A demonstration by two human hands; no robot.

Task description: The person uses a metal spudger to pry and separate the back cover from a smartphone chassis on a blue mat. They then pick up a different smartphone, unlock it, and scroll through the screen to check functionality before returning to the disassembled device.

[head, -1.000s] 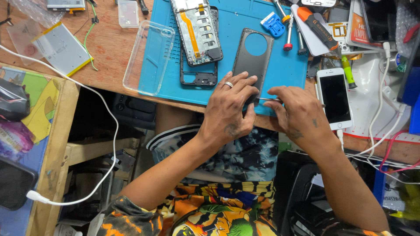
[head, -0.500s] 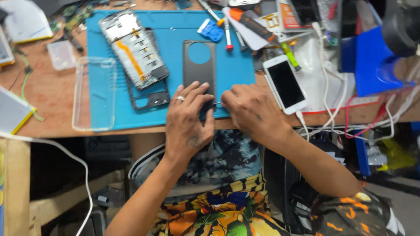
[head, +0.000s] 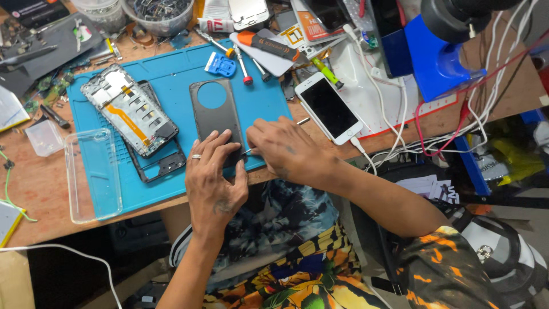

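A thin metal tool (head: 251, 150) is being pinched between the fingers of the right hand (head: 286, 150), its tip being brought against the lower right edge of a dark phone back cover (head: 216, 117); the tool's far end is showing just past the knuckles. The grip is narrow and closed on the tool. The left hand (head: 214, 177) is being laid flat, fingers spread, on the cover's lower end, pressing it down rather than grasping it; nothing is being held inside that hand.

The cover is lying flat on a blue work mat (head: 171, 80), directly under and ahead of both hands, its round camera opening at the far end. It is being judged as light, thin and somewhat flexible, with a smooth surface likely to slide on the mat unless pinned. It would best be taken by its long edges, clear of the narrow frame around the opening, where cracking is judged most likely.

Just left of the grip, a stripped phone frame with a yellow ribbon (head: 128, 109) is resting over a second dark frame (head: 160, 166). Further left, a clear soft case (head: 94, 171) is lying half on the mat. To the right, a white phone (head: 327, 107) on a cable is lying near the right hand. Beyond the cover, a blue pry tool (head: 221, 64) and screwdrivers are lying scattered.
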